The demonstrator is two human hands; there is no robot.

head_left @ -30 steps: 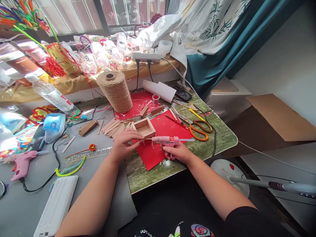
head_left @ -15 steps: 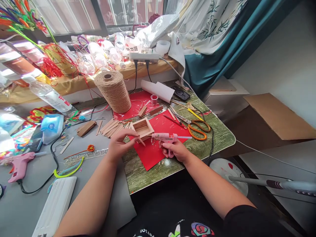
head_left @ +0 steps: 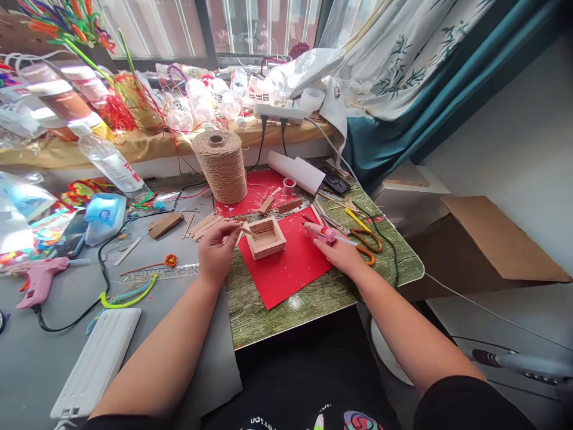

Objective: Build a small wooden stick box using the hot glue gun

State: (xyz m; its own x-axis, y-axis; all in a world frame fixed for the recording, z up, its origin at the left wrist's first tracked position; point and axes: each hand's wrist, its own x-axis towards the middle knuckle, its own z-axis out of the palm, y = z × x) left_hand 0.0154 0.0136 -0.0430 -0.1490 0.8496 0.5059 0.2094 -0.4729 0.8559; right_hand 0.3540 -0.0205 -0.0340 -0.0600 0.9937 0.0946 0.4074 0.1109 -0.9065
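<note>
My left hand (head_left: 218,251) pinches a short wooden craft stick (head_left: 249,232) at the left rim of a small square box (head_left: 270,248) built of stacked sticks. The box stands on a red sheet (head_left: 290,280). To its right, my right hand (head_left: 342,254) is closed around a pink glue gun (head_left: 326,232) with a clear glue stick out of its back end. The gun's nozzle points left and is apart from the box. Flat craft sticks (head_left: 206,226) lie in a pile behind my left hand.
Orange-handled scissors (head_left: 369,239) lie right of the red sheet. A twine spool (head_left: 221,170) stands at the back. At left are a second pink glue gun (head_left: 41,280), a ruler (head_left: 179,272), a white power bank-like block (head_left: 96,361) and a black cable (head_left: 105,280).
My right hand has moved the glue gun right, away from the box. My left hand has lifted the stick from in front of the box to its left rim. The view has shifted slightly.
</note>
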